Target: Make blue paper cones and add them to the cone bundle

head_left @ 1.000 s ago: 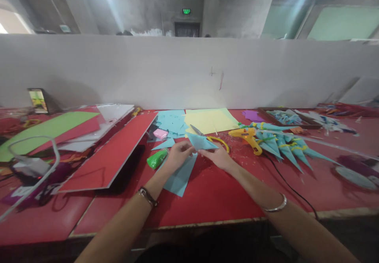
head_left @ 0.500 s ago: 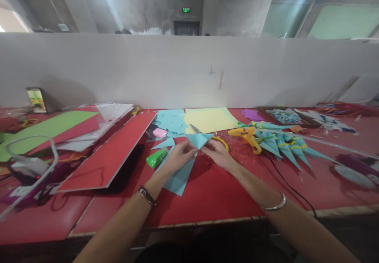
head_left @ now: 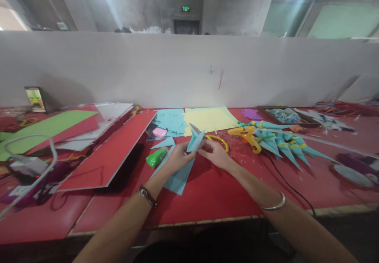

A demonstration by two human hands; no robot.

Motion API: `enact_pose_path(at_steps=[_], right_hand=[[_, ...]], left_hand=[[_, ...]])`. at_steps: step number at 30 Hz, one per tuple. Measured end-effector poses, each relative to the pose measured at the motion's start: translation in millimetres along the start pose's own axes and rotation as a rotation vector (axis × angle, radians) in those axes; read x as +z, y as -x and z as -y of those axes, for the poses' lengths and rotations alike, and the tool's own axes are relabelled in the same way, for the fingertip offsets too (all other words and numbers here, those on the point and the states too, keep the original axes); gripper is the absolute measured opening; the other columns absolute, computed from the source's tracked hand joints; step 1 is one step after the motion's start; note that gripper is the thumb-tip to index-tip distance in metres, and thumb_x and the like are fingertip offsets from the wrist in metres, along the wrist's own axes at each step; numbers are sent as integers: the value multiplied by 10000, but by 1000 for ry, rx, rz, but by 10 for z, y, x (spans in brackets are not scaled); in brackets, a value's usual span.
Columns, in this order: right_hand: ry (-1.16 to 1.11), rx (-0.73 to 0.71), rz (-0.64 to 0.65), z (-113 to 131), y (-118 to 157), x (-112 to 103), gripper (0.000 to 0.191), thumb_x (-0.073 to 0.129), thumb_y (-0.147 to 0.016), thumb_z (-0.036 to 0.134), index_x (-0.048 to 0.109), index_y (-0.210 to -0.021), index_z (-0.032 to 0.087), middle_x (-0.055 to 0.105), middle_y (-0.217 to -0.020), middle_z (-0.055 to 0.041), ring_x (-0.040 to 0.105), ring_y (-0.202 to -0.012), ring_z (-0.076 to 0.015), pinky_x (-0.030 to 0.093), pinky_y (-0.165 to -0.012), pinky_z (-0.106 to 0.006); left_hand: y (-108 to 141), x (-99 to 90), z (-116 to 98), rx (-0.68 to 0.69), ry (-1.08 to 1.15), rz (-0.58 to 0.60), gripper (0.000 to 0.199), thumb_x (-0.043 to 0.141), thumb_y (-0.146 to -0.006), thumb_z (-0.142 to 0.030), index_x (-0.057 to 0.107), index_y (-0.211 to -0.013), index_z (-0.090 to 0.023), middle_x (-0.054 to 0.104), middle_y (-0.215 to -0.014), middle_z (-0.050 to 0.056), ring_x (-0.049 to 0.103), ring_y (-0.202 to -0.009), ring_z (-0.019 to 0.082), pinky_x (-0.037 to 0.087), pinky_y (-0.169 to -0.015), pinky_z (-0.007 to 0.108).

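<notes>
"Starting at the left, what is on the table point(head_left: 219, 196)?"

"A phone point(head_left: 34, 99) stands propped up, and nearer lies a green sheet point(head_left: 50, 124). Then comes a red board point(head_left: 112, 152), with a dark shadow along its right edge, and a green packet point(head_left: 156, 157)."

"And the left hand point(head_left: 179, 158)?"

"It is just right of the packet, above a blue sheet point(head_left: 179, 181). Its thumb and fingers pinch the folded paper point(head_left: 194, 142)."

"Where exactly is the paper?"

"At that hand's fingertips, on their right side, raised over the table between both hands. Two points stick up, and it overlaps the scissors point(head_left: 195, 128) in my view."

"What about the right hand point(head_left: 217, 154)?"

"Its fingers are bent, with the tips beside the paper's lower right edge. I can't tell whether they grip it. The scissors' yellow handles show just behind."

"Further right?"

"A yellow glue gun point(head_left: 249, 134), well apart from the paper, then blue cones point(head_left: 287, 152) with yellow bands. Behind them is a brown tray point(head_left: 310, 125)."
</notes>
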State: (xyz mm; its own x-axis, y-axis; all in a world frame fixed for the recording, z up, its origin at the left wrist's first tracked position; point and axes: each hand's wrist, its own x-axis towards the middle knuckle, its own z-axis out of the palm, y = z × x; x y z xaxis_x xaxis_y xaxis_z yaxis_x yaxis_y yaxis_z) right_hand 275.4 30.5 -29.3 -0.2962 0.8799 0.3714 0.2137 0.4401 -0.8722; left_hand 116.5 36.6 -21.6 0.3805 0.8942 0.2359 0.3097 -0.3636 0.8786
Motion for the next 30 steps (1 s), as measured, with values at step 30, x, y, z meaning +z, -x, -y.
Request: enact_pose_path(at_steps=[30], right_hand=[[512, -40, -96, -180, 2, -102, 511, 381, -636, -44, 633, -972, 247, 380, -1212, -59, 368, -1160, -202, 307, -966, -360]], left_hand=[[-104, -104, 151, 112, -374, -217, 347, 426, -660, -37, 590, -950, -130, 572, -1022, 100, 526, -984, 195, 427, -841, 324]])
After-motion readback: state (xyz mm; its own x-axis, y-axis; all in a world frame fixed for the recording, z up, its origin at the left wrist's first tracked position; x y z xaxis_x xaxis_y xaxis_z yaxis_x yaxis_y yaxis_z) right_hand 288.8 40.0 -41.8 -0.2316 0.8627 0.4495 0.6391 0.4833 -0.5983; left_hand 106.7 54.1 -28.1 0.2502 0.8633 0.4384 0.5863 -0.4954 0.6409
